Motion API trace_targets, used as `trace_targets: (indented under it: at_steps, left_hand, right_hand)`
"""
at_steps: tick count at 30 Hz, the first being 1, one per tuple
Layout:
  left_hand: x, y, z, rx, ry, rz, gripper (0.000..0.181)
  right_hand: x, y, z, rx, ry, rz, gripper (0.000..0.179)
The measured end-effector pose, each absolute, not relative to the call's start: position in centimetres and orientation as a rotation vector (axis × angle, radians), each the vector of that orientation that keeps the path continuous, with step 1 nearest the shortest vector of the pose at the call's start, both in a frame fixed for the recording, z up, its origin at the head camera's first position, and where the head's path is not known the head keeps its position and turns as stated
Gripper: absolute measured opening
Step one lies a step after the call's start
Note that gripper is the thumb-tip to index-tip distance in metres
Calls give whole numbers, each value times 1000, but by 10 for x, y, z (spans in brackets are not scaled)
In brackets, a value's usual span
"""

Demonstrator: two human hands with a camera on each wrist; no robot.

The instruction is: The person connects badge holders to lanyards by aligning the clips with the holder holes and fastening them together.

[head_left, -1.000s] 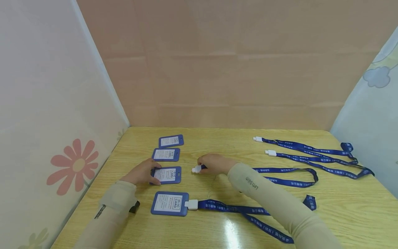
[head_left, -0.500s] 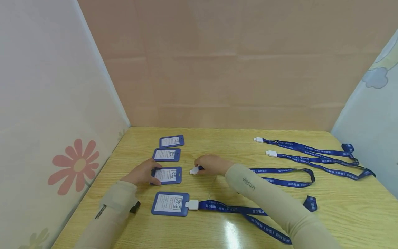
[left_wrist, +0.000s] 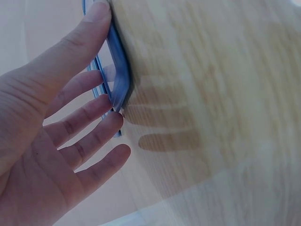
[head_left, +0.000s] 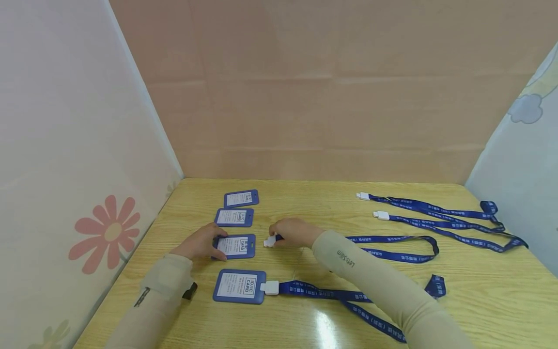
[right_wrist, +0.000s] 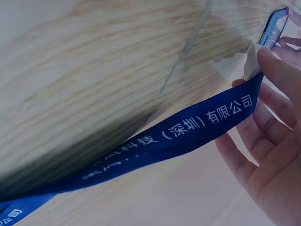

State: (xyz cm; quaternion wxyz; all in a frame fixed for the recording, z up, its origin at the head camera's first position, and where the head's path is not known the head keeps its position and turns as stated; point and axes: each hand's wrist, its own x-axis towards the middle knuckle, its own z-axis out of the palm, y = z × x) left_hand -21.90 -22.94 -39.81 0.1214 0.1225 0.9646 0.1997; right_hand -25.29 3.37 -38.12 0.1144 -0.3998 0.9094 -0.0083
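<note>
A blue ID card holder (head_left: 245, 249) lies flat on the wooden table, its slot end toward the right. My left hand (head_left: 199, 242) holds it by its left end; the left wrist view has the thumb on one edge and fingertips at the other side of the blue frame (left_wrist: 121, 75). Just right of the holder, my right hand (head_left: 294, 232) pinches a blue lanyard by its white plastic clip (head_left: 269, 241), which points at the slot with a small gap between. Printed lanyard strap (right_wrist: 188, 127) trails from under the right fingers, and its loop lies right of the forearm.
Nearer me, another card holder (head_left: 218, 286) is joined to a lanyard clip (head_left: 271, 288), its strap running under my right forearm. Two more holders (head_left: 248, 218) (head_left: 254, 194) lie farther back. Two lanyards (head_left: 381, 215) (head_left: 363, 196) are spread at the right.
My right hand has moved slightly left with the lanyard clip, closer to the card holder's slot end. The left hand has stayed on the holder.
</note>
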Motion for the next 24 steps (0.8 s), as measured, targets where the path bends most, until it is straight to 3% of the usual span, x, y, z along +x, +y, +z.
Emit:
trace_targets:
  at_steps: [24]
  left_hand:
    - [-218, -228, -399, 321, 2820, 590, 63]
  right_hand:
    - [-248, 27, -381, -1192, 2675, -21, 24]
